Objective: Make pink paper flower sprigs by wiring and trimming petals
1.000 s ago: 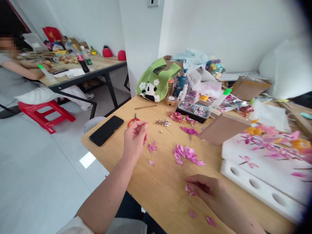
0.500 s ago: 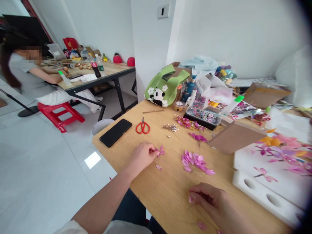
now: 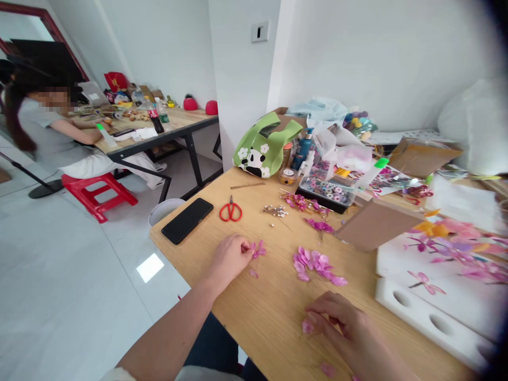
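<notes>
My left hand (image 3: 234, 258) rests low over the wooden table, fingers pinched on a small pink flower (image 3: 260, 248) with thin stems; a loose petal (image 3: 253, 273) lies just below it. Nearer the front edge, my right hand (image 3: 337, 323) pinches a pink petal (image 3: 307, 326) between thumb and fingertips. Between and beyond the hands sits a pile of pink petals (image 3: 317, 264). Another petal (image 3: 327, 369) lies under my right hand. Red-handled scissors (image 3: 230, 210) and white-tipped stems (image 3: 277, 211) lie farther back.
A black phone (image 3: 188, 220) lies at the table's left edge. Behind are a green bag (image 3: 260, 151) and a bead box (image 3: 327, 191). A cardboard piece (image 3: 379, 222) and a white foam block (image 3: 420, 312) stand right. A person sits at another table.
The view has shifted slightly. My right hand has lifted a little, and the petal in it is turned more into view. My left hand keeps its pinch on the flower.
</notes>
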Action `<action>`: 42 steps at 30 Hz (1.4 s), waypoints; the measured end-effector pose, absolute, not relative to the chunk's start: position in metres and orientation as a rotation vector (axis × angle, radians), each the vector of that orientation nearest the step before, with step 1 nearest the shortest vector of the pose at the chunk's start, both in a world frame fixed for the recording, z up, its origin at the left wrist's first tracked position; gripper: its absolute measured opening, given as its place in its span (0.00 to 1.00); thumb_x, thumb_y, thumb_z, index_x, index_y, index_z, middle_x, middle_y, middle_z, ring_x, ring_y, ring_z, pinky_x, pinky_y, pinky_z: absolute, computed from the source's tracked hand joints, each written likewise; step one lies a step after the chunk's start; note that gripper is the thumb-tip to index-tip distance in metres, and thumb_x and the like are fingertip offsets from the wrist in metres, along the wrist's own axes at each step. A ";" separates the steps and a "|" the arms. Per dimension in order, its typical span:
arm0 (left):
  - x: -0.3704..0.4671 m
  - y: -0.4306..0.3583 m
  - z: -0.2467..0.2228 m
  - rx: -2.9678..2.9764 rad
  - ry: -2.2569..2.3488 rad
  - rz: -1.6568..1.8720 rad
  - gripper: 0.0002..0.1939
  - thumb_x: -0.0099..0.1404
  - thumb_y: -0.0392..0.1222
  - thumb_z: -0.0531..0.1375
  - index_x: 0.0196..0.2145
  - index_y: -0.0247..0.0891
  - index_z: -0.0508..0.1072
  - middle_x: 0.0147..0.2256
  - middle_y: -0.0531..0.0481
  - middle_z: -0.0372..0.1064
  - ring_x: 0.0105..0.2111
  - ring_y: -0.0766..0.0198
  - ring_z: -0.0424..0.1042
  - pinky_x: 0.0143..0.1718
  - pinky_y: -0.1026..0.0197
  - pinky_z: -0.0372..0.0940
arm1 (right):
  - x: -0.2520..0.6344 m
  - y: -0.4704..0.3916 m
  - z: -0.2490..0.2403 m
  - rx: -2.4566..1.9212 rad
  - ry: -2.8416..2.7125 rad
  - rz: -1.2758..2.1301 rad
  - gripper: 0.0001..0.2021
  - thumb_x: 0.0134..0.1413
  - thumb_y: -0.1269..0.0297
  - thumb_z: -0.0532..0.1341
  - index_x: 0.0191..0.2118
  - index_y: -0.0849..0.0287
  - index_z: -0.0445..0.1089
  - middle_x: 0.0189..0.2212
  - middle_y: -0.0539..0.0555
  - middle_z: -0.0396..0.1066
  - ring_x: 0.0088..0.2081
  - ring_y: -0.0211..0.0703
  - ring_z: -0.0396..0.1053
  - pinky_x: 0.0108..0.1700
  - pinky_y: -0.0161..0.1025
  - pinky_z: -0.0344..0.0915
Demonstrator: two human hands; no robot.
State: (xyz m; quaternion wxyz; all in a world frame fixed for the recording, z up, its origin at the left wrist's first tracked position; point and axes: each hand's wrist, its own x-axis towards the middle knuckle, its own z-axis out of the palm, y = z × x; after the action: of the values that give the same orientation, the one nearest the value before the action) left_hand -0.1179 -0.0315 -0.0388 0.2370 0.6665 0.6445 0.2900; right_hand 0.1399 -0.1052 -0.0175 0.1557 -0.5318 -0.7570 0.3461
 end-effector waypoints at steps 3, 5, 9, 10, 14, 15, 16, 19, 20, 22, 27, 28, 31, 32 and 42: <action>-0.122 -0.030 -0.040 1.733 1.724 0.837 0.08 0.57 0.42 0.60 0.23 0.37 0.72 0.24 0.51 0.70 0.25 0.64 0.66 0.30 0.62 0.57 | 0.141 -0.105 -0.018 -1.510 -2.141 0.933 0.18 0.61 0.56 0.52 0.28 0.54 0.74 0.30 0.54 0.72 0.32 0.45 0.70 0.36 0.40 0.64; -0.125 -0.028 -0.040 1.660 1.684 0.863 0.08 0.56 0.42 0.61 0.23 0.37 0.73 0.23 0.51 0.69 0.25 0.64 0.66 0.28 0.62 0.57 | 0.141 -0.105 -0.018 -1.508 -2.118 0.925 0.18 0.61 0.55 0.52 0.28 0.54 0.74 0.30 0.55 0.72 0.32 0.45 0.70 0.35 0.40 0.64; -0.130 -0.026 -0.036 1.499 1.579 0.907 0.08 0.54 0.43 0.63 0.24 0.35 0.73 0.23 0.52 0.70 0.24 0.66 0.65 0.28 0.64 0.58 | 0.142 -0.105 -0.015 -1.524 -2.078 0.908 0.17 0.60 0.54 0.53 0.28 0.55 0.73 0.29 0.55 0.72 0.30 0.45 0.69 0.33 0.40 0.64; -0.132 -0.026 -0.034 1.457 1.550 0.917 0.08 0.53 0.43 0.64 0.24 0.35 0.73 0.23 0.52 0.70 0.24 0.67 0.65 0.28 0.64 0.59 | 0.142 -0.105 -0.015 -1.529 -2.068 0.899 0.17 0.60 0.54 0.53 0.28 0.55 0.73 0.28 0.55 0.72 0.30 0.44 0.69 0.32 0.40 0.64; -0.140 -0.027 -0.027 1.309 1.448 0.951 0.12 0.51 0.46 0.66 0.24 0.34 0.72 0.22 0.55 0.67 0.22 0.70 0.62 0.27 0.66 0.56 | 0.142 -0.105 -0.014 -1.539 -2.044 0.889 0.17 0.60 0.53 0.53 0.27 0.54 0.73 0.27 0.54 0.71 0.28 0.44 0.68 0.31 0.39 0.63; -0.143 -0.027 -0.027 1.279 1.428 0.958 0.13 0.51 0.47 0.66 0.23 0.34 0.71 0.21 0.55 0.66 0.21 0.71 0.61 0.25 0.67 0.55 | 0.143 -0.105 -0.014 -1.542 -2.042 0.888 0.17 0.60 0.53 0.53 0.27 0.54 0.73 0.27 0.54 0.71 0.28 0.43 0.68 0.31 0.39 0.62; -0.145 -0.027 -0.027 1.252 1.410 0.965 0.14 0.50 0.48 0.67 0.23 0.34 0.71 0.20 0.56 0.65 0.20 0.72 0.59 0.24 0.67 0.53 | 0.143 -0.105 -0.014 -1.544 -2.039 0.886 0.17 0.60 0.53 0.53 0.27 0.54 0.73 0.27 0.54 0.71 0.27 0.43 0.68 0.31 0.39 0.62; -0.151 -0.028 -0.028 1.182 1.368 0.984 0.16 0.48 0.50 0.68 0.23 0.34 0.70 0.19 0.58 0.61 0.18 0.74 0.53 0.21 0.68 0.48 | 0.144 -0.105 -0.014 -1.543 -2.029 0.878 0.17 0.60 0.53 0.54 0.27 0.54 0.72 0.26 0.54 0.71 0.27 0.43 0.67 0.30 0.39 0.62; -0.152 -0.029 -0.027 1.165 1.361 0.991 0.17 0.48 0.50 0.68 0.23 0.34 0.70 0.19 0.58 0.60 0.17 0.75 0.52 0.20 0.68 0.46 | 0.144 -0.105 -0.014 -1.541 -2.025 0.873 0.16 0.60 0.53 0.54 0.27 0.54 0.72 0.26 0.54 0.71 0.27 0.43 0.67 0.30 0.39 0.61; -0.150 -0.034 -0.023 1.129 1.360 1.038 0.16 0.48 0.49 0.68 0.23 0.34 0.70 0.20 0.58 0.62 0.18 0.74 0.53 0.20 0.68 0.47 | 0.145 -0.105 -0.013 -1.535 -2.002 0.857 0.16 0.59 0.52 0.54 0.27 0.54 0.71 0.25 0.53 0.70 0.27 0.43 0.65 0.29 0.39 0.60; -0.116 -0.055 0.001 1.203 1.215 1.082 0.10 0.51 0.44 0.67 0.23 0.36 0.73 0.22 0.54 0.67 0.24 0.69 0.63 0.28 0.65 0.58 | 0.143 -0.107 -0.004 -1.474 -1.874 0.856 0.15 0.60 0.54 0.55 0.27 0.55 0.69 0.25 0.52 0.68 0.29 0.43 0.63 0.32 0.39 0.60; -0.104 -0.059 0.007 1.255 1.173 1.043 0.09 0.51 0.43 0.67 0.23 0.36 0.73 0.23 0.54 0.67 0.24 0.68 0.63 0.27 0.64 0.58 | 0.143 -0.108 -0.002 -1.453 -1.842 0.868 0.14 0.60 0.54 0.55 0.29 0.55 0.69 0.26 0.52 0.68 0.30 0.43 0.64 0.34 0.39 0.60; -0.068 -0.066 0.020 1.495 1.075 0.910 0.07 0.52 0.39 0.65 0.21 0.37 0.73 0.22 0.54 0.66 0.22 0.69 0.59 0.26 0.64 0.56 | 0.141 -0.112 0.005 -1.412 -1.724 0.898 0.12 0.60 0.54 0.56 0.36 0.56 0.70 0.30 0.53 0.69 0.34 0.44 0.65 0.36 0.39 0.61; -0.056 -0.067 0.022 1.540 1.035 0.868 0.06 0.52 0.38 0.65 0.21 0.37 0.73 0.23 0.54 0.67 0.23 0.69 0.59 0.26 0.64 0.55 | 0.141 -0.112 0.007 -1.408 -1.691 0.906 0.12 0.59 0.53 0.57 0.38 0.56 0.70 0.30 0.53 0.69 0.34 0.45 0.65 0.36 0.39 0.62; -0.012 -0.065 0.009 1.634 1.012 0.832 0.04 0.55 0.35 0.62 0.23 0.37 0.71 0.26 0.52 0.68 0.27 0.66 0.64 0.30 0.64 0.59 | 0.143 -0.113 0.012 -1.556 -1.691 0.650 0.10 0.60 0.62 0.56 0.28 0.56 0.68 0.24 0.50 0.66 0.28 0.42 0.62 0.32 0.37 0.59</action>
State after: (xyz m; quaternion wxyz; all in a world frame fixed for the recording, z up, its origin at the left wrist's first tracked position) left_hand -0.0124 -0.0651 0.0086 0.5001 0.6757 0.4184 0.3439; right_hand 0.1434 -0.1132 0.0116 0.3680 -0.6059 -0.6584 0.2530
